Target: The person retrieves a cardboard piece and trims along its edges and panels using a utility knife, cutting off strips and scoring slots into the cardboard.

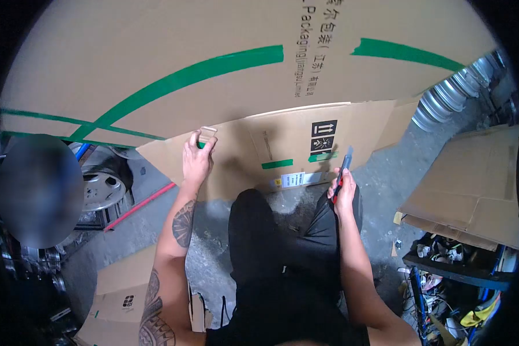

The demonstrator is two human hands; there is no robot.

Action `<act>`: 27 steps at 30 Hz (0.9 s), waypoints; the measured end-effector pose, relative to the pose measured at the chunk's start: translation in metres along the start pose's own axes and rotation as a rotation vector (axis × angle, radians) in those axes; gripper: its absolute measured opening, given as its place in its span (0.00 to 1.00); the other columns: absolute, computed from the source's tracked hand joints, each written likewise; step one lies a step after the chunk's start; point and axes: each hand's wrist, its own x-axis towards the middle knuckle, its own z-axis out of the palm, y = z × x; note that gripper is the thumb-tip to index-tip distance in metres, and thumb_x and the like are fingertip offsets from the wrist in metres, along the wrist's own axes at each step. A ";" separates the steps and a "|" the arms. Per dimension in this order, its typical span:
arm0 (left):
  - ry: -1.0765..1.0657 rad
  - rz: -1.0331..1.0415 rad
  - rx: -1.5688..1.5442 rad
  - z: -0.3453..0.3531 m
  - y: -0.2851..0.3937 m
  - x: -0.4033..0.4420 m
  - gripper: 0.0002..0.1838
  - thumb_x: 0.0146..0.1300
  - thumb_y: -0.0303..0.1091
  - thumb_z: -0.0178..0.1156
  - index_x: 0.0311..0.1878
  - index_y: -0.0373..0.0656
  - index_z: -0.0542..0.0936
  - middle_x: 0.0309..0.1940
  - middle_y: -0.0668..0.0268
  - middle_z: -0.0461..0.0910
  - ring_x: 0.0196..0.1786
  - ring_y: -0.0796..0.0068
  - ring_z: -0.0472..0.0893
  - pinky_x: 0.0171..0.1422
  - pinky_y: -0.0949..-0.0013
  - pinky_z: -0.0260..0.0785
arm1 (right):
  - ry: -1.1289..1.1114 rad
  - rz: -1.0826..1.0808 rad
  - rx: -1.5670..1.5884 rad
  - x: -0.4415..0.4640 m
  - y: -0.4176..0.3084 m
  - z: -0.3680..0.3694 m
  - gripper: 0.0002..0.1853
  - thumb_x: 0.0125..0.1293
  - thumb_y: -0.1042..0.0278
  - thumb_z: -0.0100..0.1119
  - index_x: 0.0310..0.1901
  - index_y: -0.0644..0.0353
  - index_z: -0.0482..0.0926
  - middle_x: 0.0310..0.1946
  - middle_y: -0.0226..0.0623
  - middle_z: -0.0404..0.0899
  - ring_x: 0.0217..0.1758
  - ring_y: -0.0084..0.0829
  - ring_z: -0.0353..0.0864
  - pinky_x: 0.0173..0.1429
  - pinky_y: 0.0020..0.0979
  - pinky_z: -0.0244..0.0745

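Right hand (344,195) is wrapped round a utility knife (346,161), over the person's right leg (320,233) and near the lower panel (288,135) of a large cardboard box (155,34). Red and dark at the handle, grey at the front, the knife points away from the person, its long axis leaning slightly right. Left hand (197,157) curls its fingers at the panel's upper left edge; whether it grips anything cannot be told. Brown and printed, the box bears green tape (213,66); its lower panel, long axis running left to right, carries black symbols (323,136) and a white label (293,180).
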 end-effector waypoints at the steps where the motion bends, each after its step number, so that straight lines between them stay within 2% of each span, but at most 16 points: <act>1: -0.024 -0.015 0.003 0.003 -0.002 0.001 0.19 0.65 0.31 0.66 0.57 0.65 0.82 0.69 0.56 0.65 0.60 0.49 0.73 0.64 0.50 0.73 | 0.015 0.030 0.045 0.003 0.000 -0.003 0.22 0.84 0.47 0.47 0.48 0.62 0.77 0.19 0.28 0.69 0.14 0.22 0.66 0.17 0.26 0.63; 3: -0.043 -0.049 0.009 0.003 0.001 0.003 0.20 0.65 0.30 0.64 0.58 0.65 0.82 0.69 0.55 0.65 0.61 0.48 0.74 0.65 0.49 0.73 | 0.004 0.082 0.136 0.001 -0.005 -0.011 0.24 0.82 0.43 0.49 0.40 0.60 0.75 0.17 0.27 0.68 0.14 0.23 0.67 0.18 0.28 0.65; 8: 0.024 -0.030 0.093 0.032 -0.008 0.006 0.26 0.65 0.24 0.59 0.64 0.62 0.81 0.65 0.45 0.71 0.60 0.42 0.75 0.66 0.47 0.72 | 0.005 -0.248 -0.049 -0.022 -0.044 0.003 0.23 0.82 0.44 0.50 0.44 0.59 0.76 0.21 0.29 0.72 0.18 0.25 0.70 0.22 0.28 0.68; 9: -0.203 -0.148 0.000 0.013 -0.001 0.005 0.28 0.63 0.24 0.59 0.66 0.59 0.80 0.62 0.43 0.72 0.58 0.41 0.76 0.63 0.46 0.73 | -0.043 -0.342 0.062 -0.041 -0.059 0.017 0.23 0.82 0.44 0.50 0.47 0.59 0.76 0.25 0.30 0.74 0.22 0.25 0.73 0.26 0.31 0.72; 14: 0.035 -0.046 -0.025 0.007 0.010 -0.001 0.26 0.62 0.26 0.63 0.63 0.60 0.81 0.66 0.43 0.71 0.59 0.39 0.75 0.63 0.46 0.72 | -0.199 -0.482 0.456 -0.071 -0.136 0.035 0.28 0.81 0.34 0.43 0.59 0.52 0.72 0.45 0.34 0.78 0.24 0.29 0.76 0.32 0.35 0.75; 16: -0.033 -0.104 -0.045 0.004 0.019 -0.002 0.26 0.61 0.27 0.64 0.63 0.60 0.81 0.69 0.40 0.69 0.61 0.38 0.75 0.65 0.45 0.72 | -0.211 -0.600 0.458 -0.071 -0.172 0.056 0.28 0.80 0.33 0.43 0.60 0.51 0.72 0.56 0.36 0.76 0.23 0.30 0.76 0.34 0.38 0.79; 18: -0.097 -0.140 -0.032 -0.014 0.025 0.003 0.26 0.61 0.28 0.64 0.63 0.59 0.80 0.69 0.39 0.69 0.63 0.37 0.74 0.66 0.44 0.71 | -0.496 -0.762 0.481 -0.064 -0.218 0.089 0.28 0.79 0.34 0.45 0.58 0.50 0.76 0.61 0.33 0.75 0.36 0.31 0.81 0.42 0.35 0.79; 19: -0.207 -0.193 -0.061 -0.027 0.030 0.007 0.27 0.60 0.28 0.63 0.64 0.59 0.80 0.69 0.37 0.68 0.63 0.36 0.74 0.67 0.45 0.71 | -0.375 -0.825 0.480 -0.060 -0.238 0.112 0.28 0.79 0.33 0.46 0.58 0.50 0.76 0.64 0.32 0.74 0.47 0.36 0.81 0.53 0.40 0.79; 20: -0.109 -0.144 -0.025 -0.017 0.030 -0.015 0.29 0.60 0.27 0.63 0.66 0.60 0.79 0.67 0.37 0.69 0.63 0.36 0.74 0.67 0.44 0.72 | -0.251 -0.898 0.489 -0.057 -0.248 0.132 0.28 0.79 0.33 0.46 0.58 0.50 0.77 0.66 0.32 0.73 0.58 0.41 0.81 0.64 0.46 0.79; 21: 0.050 -0.076 0.023 -0.002 0.021 -0.011 0.30 0.60 0.26 0.62 0.67 0.61 0.79 0.65 0.37 0.70 0.62 0.35 0.74 0.67 0.44 0.72 | -0.188 -0.955 0.452 -0.050 -0.256 0.144 0.28 0.79 0.34 0.45 0.58 0.51 0.77 0.69 0.31 0.71 0.73 0.50 0.71 0.78 0.55 0.65; 22: -0.010 -0.049 -0.085 -0.024 0.031 0.001 0.31 0.62 0.25 0.61 0.69 0.63 0.78 0.64 0.38 0.70 0.63 0.35 0.75 0.66 0.43 0.73 | -0.238 -0.986 0.476 -0.038 -0.267 0.161 0.28 0.79 0.34 0.45 0.58 0.51 0.77 0.68 0.31 0.71 0.73 0.49 0.71 0.78 0.55 0.64; 23: -0.100 -0.064 -0.075 -0.046 0.043 0.001 0.31 0.64 0.30 0.69 0.71 0.57 0.75 0.66 0.37 0.67 0.63 0.37 0.76 0.68 0.44 0.71 | -0.259 -0.964 0.469 -0.035 -0.268 0.172 0.27 0.80 0.35 0.45 0.57 0.52 0.77 0.67 0.31 0.71 0.72 0.48 0.71 0.79 0.55 0.63; 24: -0.143 -0.063 -0.123 -0.060 0.051 -0.007 0.32 0.64 0.31 0.70 0.71 0.57 0.75 0.67 0.38 0.66 0.62 0.38 0.76 0.68 0.44 0.72 | -0.267 -0.915 0.451 -0.036 -0.264 0.174 0.27 0.80 0.36 0.44 0.57 0.52 0.77 0.67 0.31 0.72 0.72 0.48 0.71 0.79 0.55 0.62; 25: -0.168 -0.059 -0.167 -0.070 0.055 -0.007 0.32 0.63 0.32 0.70 0.71 0.57 0.75 0.68 0.39 0.65 0.62 0.38 0.76 0.68 0.45 0.72 | -0.349 -0.835 0.426 -0.022 -0.265 0.177 0.24 0.83 0.42 0.44 0.58 0.55 0.76 0.65 0.34 0.73 0.71 0.44 0.72 0.76 0.50 0.65; 26: -0.200 -0.052 -0.212 -0.078 0.057 -0.009 0.32 0.63 0.33 0.71 0.72 0.57 0.75 0.69 0.40 0.64 0.62 0.39 0.76 0.68 0.45 0.72 | -0.359 -0.928 0.237 0.005 -0.270 0.178 0.21 0.84 0.48 0.45 0.61 0.58 0.74 0.59 0.34 0.76 0.64 0.36 0.75 0.66 0.41 0.72; 27: -0.183 -0.009 -0.148 -0.083 0.055 -0.010 0.43 0.57 0.36 0.76 0.76 0.67 0.70 0.69 0.44 0.65 0.66 0.41 0.74 0.66 0.46 0.73 | -0.359 -1.028 0.058 0.033 -0.274 0.178 0.19 0.85 0.54 0.47 0.64 0.61 0.72 0.54 0.34 0.80 0.56 0.28 0.78 0.56 0.33 0.78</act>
